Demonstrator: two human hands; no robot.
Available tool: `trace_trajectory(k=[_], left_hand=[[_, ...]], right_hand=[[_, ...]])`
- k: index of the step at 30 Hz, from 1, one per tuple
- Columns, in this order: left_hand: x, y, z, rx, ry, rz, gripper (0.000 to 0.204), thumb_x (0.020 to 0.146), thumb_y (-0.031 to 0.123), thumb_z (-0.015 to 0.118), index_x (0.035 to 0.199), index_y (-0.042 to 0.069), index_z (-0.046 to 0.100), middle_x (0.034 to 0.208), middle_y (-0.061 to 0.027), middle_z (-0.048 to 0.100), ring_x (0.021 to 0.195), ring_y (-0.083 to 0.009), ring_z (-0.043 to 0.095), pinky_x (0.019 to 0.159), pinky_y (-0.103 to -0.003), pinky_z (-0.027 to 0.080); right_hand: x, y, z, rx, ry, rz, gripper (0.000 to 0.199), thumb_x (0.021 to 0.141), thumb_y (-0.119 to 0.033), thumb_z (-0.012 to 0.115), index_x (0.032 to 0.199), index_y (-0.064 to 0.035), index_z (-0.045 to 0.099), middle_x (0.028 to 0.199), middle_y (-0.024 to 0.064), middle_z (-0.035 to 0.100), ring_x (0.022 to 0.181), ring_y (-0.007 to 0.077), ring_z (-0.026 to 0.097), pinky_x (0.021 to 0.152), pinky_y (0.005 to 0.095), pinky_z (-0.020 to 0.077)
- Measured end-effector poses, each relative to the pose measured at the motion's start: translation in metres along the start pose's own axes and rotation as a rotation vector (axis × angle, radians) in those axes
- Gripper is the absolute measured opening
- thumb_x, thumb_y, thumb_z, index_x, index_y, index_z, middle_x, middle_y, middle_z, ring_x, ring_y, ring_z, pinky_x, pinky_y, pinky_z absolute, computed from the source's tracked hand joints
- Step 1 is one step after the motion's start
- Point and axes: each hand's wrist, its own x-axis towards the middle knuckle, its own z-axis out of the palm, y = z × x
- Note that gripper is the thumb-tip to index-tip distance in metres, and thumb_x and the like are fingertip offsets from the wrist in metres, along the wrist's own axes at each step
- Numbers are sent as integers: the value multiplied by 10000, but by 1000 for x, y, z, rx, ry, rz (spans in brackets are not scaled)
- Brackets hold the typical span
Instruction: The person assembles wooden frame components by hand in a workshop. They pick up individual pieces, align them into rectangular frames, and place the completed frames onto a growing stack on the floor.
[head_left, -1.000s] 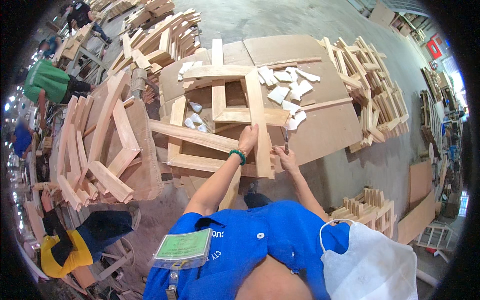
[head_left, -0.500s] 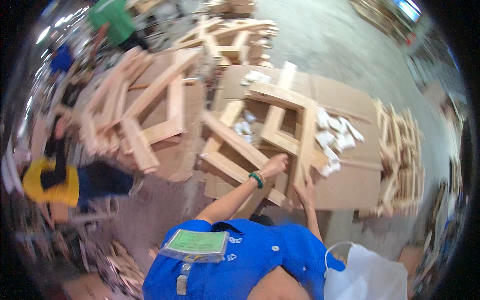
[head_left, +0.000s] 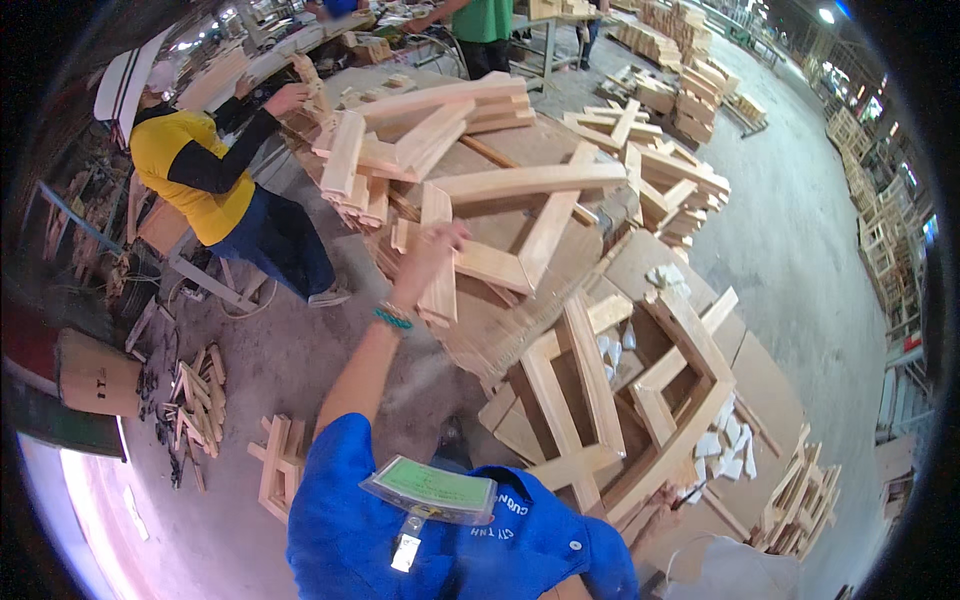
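Note:
My left hand (head_left: 430,262), with a green bracelet at the wrist, reaches over one leg of a pale angled wooden frame (head_left: 540,235) on the cardboard-covered surface at the left. Its fingers look stretched out and apart, slightly smeared; firm contact with the leg cannot be made out. Low on the right, my right hand (head_left: 655,520) is closed at the near end of another angled wooden frame (head_left: 690,420), its fingers partly hidden. Beside that frame lies a similar wooden frame (head_left: 565,400), on the cardboard sheet (head_left: 775,385).
White small pieces (head_left: 728,445) lie right of the frames. More wooden frames are stacked at the far left (head_left: 345,165), farther back (head_left: 665,185) and lower right (head_left: 800,490). A co-worker in yellow (head_left: 195,175) stands left; another person in green (head_left: 483,25) is beyond.
My view has swung left. My left hand has left the frames on the right-hand cardboard and reached out to the frame on the left. My right hand stays at its frame's near end.

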Motion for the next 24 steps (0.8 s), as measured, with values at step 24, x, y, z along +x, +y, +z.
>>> trace_trajectory(k=[24], left_hand=[[157,-28,-255,-453,44,-331,481,800,377,717,1144,66,589,1014,-67,652,836,-183,651,712,-335,550]], right_hand=[[-87,-28,69,138,-307,-92,271,909,-242,598,922,27,625,717,69,615,661,146,575,619,270,474]])
